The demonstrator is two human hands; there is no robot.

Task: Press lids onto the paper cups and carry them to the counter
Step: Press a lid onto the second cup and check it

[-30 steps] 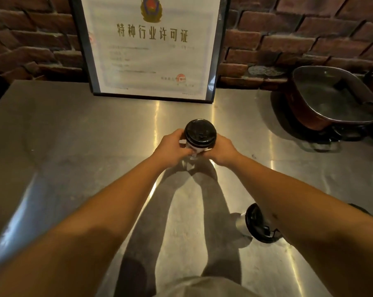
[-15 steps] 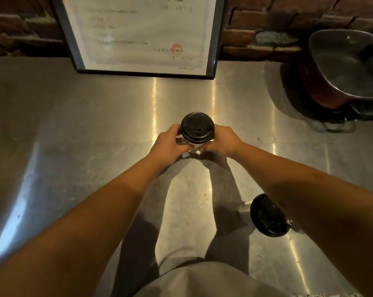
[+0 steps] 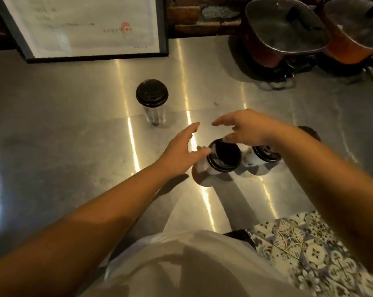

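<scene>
**Both hands spread over the near cup**

I see my left hand [image 3: 182,146] with fingers spread, its thumb touching the rim of the black lid [image 3: 225,155] on the near cup [image 3: 205,168]. My right hand [image 3: 245,128] hovers just above that lid, fingers loose and apart, gripping nothing. The far cup [image 3: 152,103], lidded in black, stands upright and alone on the steel counter [image 3: 63,125], well apart from both hands. A third cup [image 3: 264,154] sits just beside the near one, mostly hidden under my right forearm. Against the brick wall lean a framed certificate [image 3: 85,26] and two copper pots [image 3: 284,33]
</scene>
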